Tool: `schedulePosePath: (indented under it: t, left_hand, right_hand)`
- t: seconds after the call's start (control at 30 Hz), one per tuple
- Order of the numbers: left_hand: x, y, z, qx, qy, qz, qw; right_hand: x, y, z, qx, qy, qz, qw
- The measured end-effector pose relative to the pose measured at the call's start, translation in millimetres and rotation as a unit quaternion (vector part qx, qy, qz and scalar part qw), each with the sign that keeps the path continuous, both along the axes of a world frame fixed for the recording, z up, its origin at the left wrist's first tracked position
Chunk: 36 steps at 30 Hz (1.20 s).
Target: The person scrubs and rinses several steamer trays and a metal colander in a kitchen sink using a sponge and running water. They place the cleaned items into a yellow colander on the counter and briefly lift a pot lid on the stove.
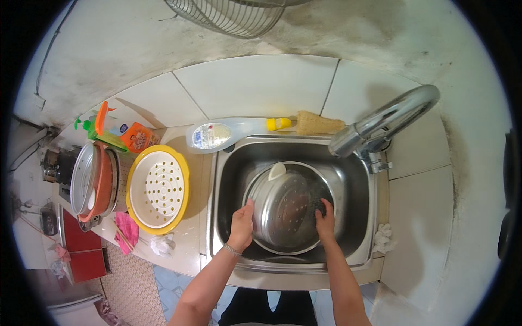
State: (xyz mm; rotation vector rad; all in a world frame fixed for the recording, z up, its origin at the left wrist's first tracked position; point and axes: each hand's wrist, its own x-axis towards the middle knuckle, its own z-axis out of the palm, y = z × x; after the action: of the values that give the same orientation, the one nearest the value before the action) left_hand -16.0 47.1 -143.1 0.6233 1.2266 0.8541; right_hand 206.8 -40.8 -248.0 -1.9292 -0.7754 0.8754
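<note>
In the sink lies a round stainless steel basin (306,247). Inside it a perforated steel steamer pot (281,212) is tilted on its side, its holed bottom facing right. My left hand (242,226) grips the pot's left edge, thumb up. With my right hand (325,222) I hold a dark scouring pad (317,200) at the right side of the pot's bottom; the fingers partly hide the pad. A small white piece (277,171), perhaps a handle, shows at the pot's upper edge.
A chrome faucet (387,118) arches over the sink's (355,244) back right corner. Behind the sink lie a clear bottle with yellow cap (228,132) and a loofah (318,123). Leftward are a yellow-rimmed colander (159,189), stacked basins (91,179), spray bottles (138,137) and a pink cloth (127,231).
</note>
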Motion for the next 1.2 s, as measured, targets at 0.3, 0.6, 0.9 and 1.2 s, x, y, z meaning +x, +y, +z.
schedulePosePath:
  t: [0.3,0.6,0.9,1.2]
  left_hand:
    - [-34,6,47,-0.068,-0.108,0.114,0.985]
    - [-14,-13,70,0.002,0.031,0.152,0.988]
    - [-4,-14,102,0.114,0.083,0.032,0.99]
    - [-7,-12,139,0.185,0.177,-0.141,0.956]
  right_hand:
    - [-27,28,-51,-0.058,-0.186,0.231,0.953]
    - [-69,6,190,0.252,-0.046,0.134,0.957]
    - [-19,54,216,0.314,-0.171,0.082,0.93]
    - [-7,43,272,0.319,-0.275,0.238,0.875]
